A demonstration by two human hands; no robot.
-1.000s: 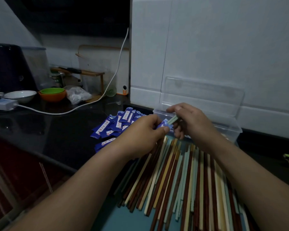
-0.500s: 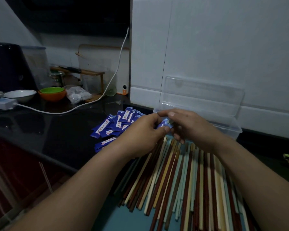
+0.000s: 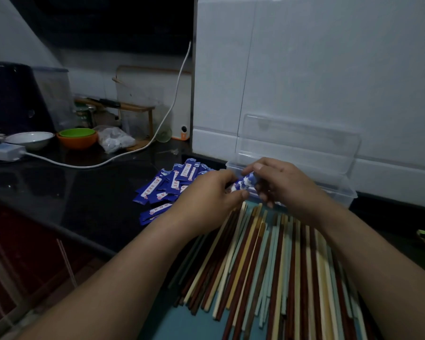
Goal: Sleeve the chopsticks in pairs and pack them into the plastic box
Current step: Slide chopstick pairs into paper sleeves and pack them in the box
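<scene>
Presently one blue sleeve [image 3: 243,184] is held between two hands, just in front of the near rim of the plastic box [image 3: 341,193]. It is pinched at its left end by the thumb and curled fingers of the left hand [image 3: 206,196], and its right end is gripped by the curled fingers of the right hand [image 3: 286,185]. What is inside it cannot be told, since most of it is covered by the fingers.

One clear box is seen, set on the black counter [image 3: 71,190] against the white wall, with its single lid [image 3: 302,141] stood open behind it; its contents cannot be made out.

Loose chopsticks [image 3: 268,261] are spread in a fan on a teal mat [image 3: 169,326] below the hands. Several dozen are seen, in dark red, cream, tan and pale green, too crowded and overlapped to be counted exactly. A pile of loose sleeves [image 3: 172,184] is laid on the counter just left of the left hand; more than ten are seen, overlapping.

Farther left three bowls are counted: one white bowl [image 3: 30,139], and one green bowl [image 3: 76,132] nested in one orange bowl [image 3: 77,144]. One plastic bag [image 3: 115,141] is placed beside them, and one white cable [image 3: 133,153] is run from one power strip [image 3: 4,152] up the wall.
</scene>
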